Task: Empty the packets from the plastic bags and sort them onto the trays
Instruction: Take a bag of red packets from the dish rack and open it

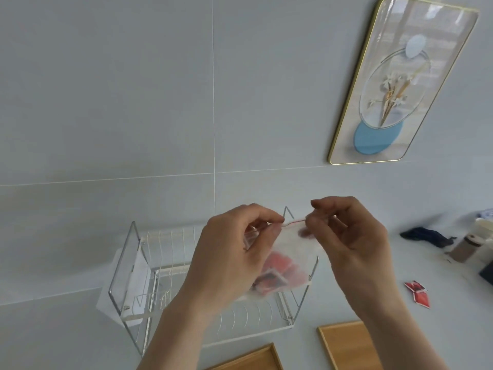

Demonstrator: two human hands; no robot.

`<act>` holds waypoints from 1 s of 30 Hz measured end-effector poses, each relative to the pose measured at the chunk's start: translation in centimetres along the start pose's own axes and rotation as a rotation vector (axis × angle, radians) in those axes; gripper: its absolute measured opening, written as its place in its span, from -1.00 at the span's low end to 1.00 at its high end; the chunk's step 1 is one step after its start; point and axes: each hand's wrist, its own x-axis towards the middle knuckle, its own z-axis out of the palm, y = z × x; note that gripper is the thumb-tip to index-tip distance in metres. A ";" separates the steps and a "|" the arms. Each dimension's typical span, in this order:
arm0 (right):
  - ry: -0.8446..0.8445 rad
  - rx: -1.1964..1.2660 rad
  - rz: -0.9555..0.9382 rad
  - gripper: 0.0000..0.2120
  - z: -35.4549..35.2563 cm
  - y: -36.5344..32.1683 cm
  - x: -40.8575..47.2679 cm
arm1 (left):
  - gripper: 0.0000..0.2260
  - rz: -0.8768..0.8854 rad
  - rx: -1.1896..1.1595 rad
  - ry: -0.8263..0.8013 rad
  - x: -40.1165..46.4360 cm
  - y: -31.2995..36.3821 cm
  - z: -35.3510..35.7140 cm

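Observation:
I hold a clear zip plastic bag [293, 252] up in front of me, over the dish rack. My left hand [232, 252] pinches its top edge on the left and my right hand [352, 231] pinches the red zip strip on the right. Red packets [280, 276] lie inside at the bottom of the bag. One loose red packet [418, 293] lies on the counter to the right. Two wooden trays sit at the bottom edge: the left tray [250, 359] and the right tray [344, 343], both partly cut off by the frame.
A two-tier wire and acrylic dish rack [128, 276] stands on the counter against the wall. At the right edge are a dark cloth [424, 236], a brown cylinder [464, 249] and other containers. A framed flower picture [400, 81] hangs on the grey tiled wall.

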 end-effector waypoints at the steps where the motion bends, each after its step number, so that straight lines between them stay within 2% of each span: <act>1: 0.009 0.017 0.020 -0.83 -0.4 -0.2 -0.4 | -0.91 -0.010 -0.023 -0.043 -0.3 0.1 0.2; 4: 0.045 0.000 0.137 -0.85 -1.2 0.8 -2.4 | -0.93 -0.079 -0.052 -0.152 -1.6 -0.7 1.8; 6: 0.122 -0.102 0.258 -0.84 -1.5 2.7 -4.3 | -0.93 -0.155 -0.056 -0.212 -3.1 -2.3 3.3; 9: 0.305 -0.302 0.462 -0.92 -1.5 6.2 -8.6 | -0.92 -0.329 -0.161 -0.260 -6.2 -5.1 5.7; 11: 0.368 -0.306 0.602 -0.93 -1.2 8.2 -11.7 | -0.92 -0.465 -0.232 -0.262 -8.5 -6.9 6.9; 16: 0.230 -0.032 0.978 -0.83 1.8 10.4 -17.1 | -0.90 -0.610 -0.263 -0.254 -13.9 -9.7 8.6; 20: 0.226 0.086 1.068 -0.81 3.9 10.4 -18.7 | -0.91 -0.687 -0.288 -0.276 -16.4 -11.2 8.4; 24: 0.197 0.051 1.114 -0.82 4.4 9.7 -19.5 | -0.93 -0.697 -0.267 -0.322 -17.9 -11.7 8.0; 30: 0.190 0.068 1.153 -0.85 3.3 9.6 -19.0 | -0.98 -0.682 -0.238 -0.293 -18.4 -11.4 8.4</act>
